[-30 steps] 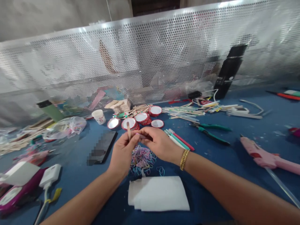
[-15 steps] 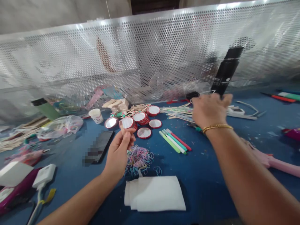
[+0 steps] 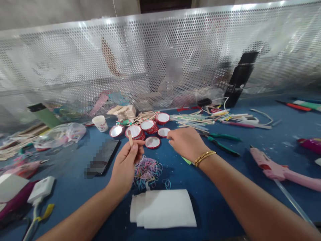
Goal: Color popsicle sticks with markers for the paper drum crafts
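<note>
My left hand (image 3: 129, 159) pinches a flat wooden craft stick (image 3: 130, 138), which points up past the fingertips. My right hand (image 3: 187, 142), a gold bracelet on its wrist, is over the middle of the table with its fingers curled together; whatever is in them is hidden. Just left of its fingers lie several round red-rimmed discs with pale faces, one disc (image 3: 152, 143) closest to me and others stacked behind. Beneath the right hand, most of the coloured pens are covered; a green end (image 3: 187, 161) shows. A heap of small coloured rubber bands (image 3: 148, 169) sits between my hands.
A folded white cloth (image 3: 164, 209) lies in front. A black phone (image 3: 104, 158) and paper cup (image 3: 100, 123) are at left. Green-handled pliers (image 3: 223, 144), a pink glue gun (image 3: 272, 167) and a black bottle (image 3: 240, 80) are at right. A perforated metal panel (image 3: 160, 50) stands behind.
My right hand has come back from the pile of sticks at the back right, moving left and nearer, to beside the red-rimmed discs. My left hand still holds the craft stick, almost unmoved.
</note>
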`<action>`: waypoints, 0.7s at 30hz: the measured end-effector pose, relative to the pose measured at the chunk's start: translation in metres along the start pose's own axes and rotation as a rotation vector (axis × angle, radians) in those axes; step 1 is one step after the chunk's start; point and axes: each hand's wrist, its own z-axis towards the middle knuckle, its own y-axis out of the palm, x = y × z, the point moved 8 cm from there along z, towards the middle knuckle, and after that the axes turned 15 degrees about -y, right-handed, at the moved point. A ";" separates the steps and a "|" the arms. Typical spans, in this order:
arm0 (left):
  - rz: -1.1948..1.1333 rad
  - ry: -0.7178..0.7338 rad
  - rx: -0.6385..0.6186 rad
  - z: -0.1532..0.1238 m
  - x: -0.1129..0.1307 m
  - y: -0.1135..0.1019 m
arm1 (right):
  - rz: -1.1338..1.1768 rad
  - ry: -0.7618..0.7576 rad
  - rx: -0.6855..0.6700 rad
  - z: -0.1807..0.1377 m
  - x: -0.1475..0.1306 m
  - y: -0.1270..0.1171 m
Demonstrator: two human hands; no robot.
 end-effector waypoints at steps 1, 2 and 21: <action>-0.009 -0.013 -0.002 0.000 -0.001 0.000 | -0.007 0.012 -0.022 -0.001 0.001 0.001; -0.017 -0.025 -0.004 0.000 -0.002 0.001 | -0.016 0.027 -0.038 -0.002 0.003 0.002; -0.106 -0.189 -0.080 -0.005 -0.015 0.010 | -0.010 0.179 -0.222 0.006 0.049 0.040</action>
